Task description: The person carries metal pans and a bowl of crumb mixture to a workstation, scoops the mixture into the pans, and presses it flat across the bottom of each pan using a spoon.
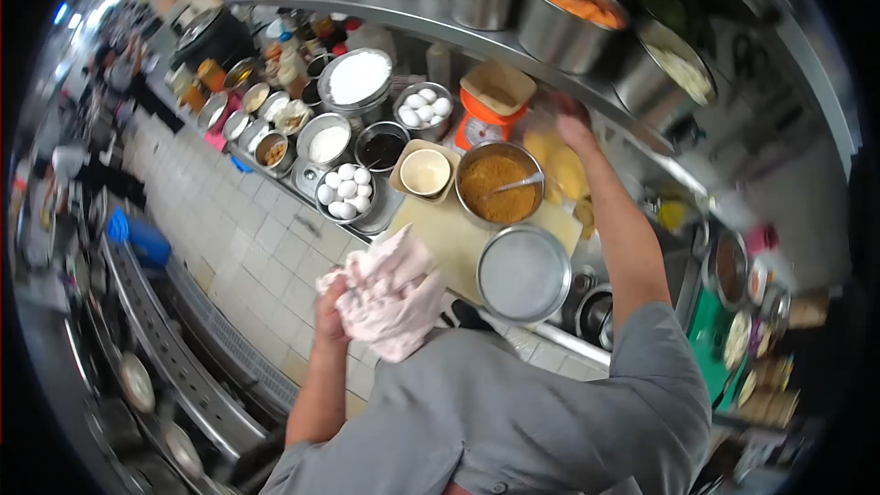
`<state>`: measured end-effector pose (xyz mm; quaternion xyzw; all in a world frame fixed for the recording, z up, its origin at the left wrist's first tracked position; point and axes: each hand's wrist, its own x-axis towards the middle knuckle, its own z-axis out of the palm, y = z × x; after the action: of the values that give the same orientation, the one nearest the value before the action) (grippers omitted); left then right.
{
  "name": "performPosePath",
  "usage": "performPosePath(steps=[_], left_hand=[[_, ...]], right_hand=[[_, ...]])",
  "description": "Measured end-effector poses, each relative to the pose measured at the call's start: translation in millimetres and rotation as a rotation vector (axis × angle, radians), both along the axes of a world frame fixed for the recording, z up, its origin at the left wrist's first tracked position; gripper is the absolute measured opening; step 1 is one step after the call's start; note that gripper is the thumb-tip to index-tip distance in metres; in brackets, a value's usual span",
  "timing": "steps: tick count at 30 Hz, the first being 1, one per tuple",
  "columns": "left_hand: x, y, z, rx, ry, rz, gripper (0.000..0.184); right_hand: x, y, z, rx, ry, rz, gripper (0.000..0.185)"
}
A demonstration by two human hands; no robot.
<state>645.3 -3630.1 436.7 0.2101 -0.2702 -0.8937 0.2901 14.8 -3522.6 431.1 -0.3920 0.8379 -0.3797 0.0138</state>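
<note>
My left hand [332, 310] is closed around a crumpled pale pink cloth [394, 293] in front of my body. My right hand [570, 117] reaches out under the shelf, to the right of an orange scale [480, 131]; its fingers are smeared by motion. Yellowish items [561, 167] lie below it. Between my arms stands a steel pot of brown paste [500, 185] with a spoon [519, 184] in it. Close by are a round pan with a pale, flat surface [522, 273] and a cream bowl [425, 172] in a square container.
Bowls of eggs [345, 191] and a bowl of white powder [359, 78] stand left on the counter. Above runs a steel shelf [412, 20] with pots, one holding orange pieces [577, 5]. A green board [710, 335] lies right. People [137, 82] stand far left.
</note>
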Motion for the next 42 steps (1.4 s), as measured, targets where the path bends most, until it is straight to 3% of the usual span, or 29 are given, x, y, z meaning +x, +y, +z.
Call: performPosePath(steps=[1,3,4,6,9,11,14,17,19,21,23,28,33,38,40,42], left_hand=[[17,1,-6,-0.065,0.042,0.031,0.045],[42,23,5,-0.057,-0.011,0.192,0.05],[51,39,15,-0.003,-0.042,0.289,0.054],[77,68,18,0.07,-0.105,0.456,0.061],[108,102,36,0.057,-0.163,0.624,0.056],[124,124,53,0.057,-0.205,0.724,0.057],[157,161,59,0.064,-0.285,0.829,0.06],[154,187,81,0.055,-0.33,0.897,0.06],[152,199,89,0.049,-0.361,0.934,0.061],[153,205,83,0.086,-0.341,0.946,0.061],[152,204,76,0.129,-0.323,0.943,0.062],[140,193,60,0.196,-0.374,0.889,0.066],[123,190,56,0.196,-0.376,0.853,0.066],[136,215,33,0.27,-0.376,0.945,0.063],[143,225,25,0.297,-0.389,0.971,0.062],[150,234,21,0.319,-0.397,0.99,0.061]], right_hand=[[-45,-8,-21,0.272,0.099,-0.152,0.04],[-75,-4,-66,0.216,0.442,-0.096,0.058],[-85,-13,-73,0.221,0.435,-0.034,0.058],[-94,-23,-67,0.444,0.518,0.225,0.072],[-105,-60,-76,0.665,0.626,0.569,0.085],[-118,-81,-96,0.529,0.397,0.648,0.083],[-141,-102,-139,0.047,-0.543,0.711,0.08],[-150,-111,-170,-0.232,-1.055,0.743,0.077],[-182,-125,-218,-0.104,-0.974,0.649,0.07],[-179,-132,-227,0.013,-0.882,0.548,0.063],[-158,-125,-218,-0.255,-1.049,0.711,0.065],[-191,-128,-250,-0.252,-1.022,0.641,0.063],[-154,-124,-197,-0.216,-1.079,0.361,0.062],[-140,-123,-180,-0.235,-1.066,0.443,0.058],[-129,-124,-168,-0.296,-0.979,0.583,0.056],[-133,-126,-167,-0.268,-1.017,0.475,0.055]])
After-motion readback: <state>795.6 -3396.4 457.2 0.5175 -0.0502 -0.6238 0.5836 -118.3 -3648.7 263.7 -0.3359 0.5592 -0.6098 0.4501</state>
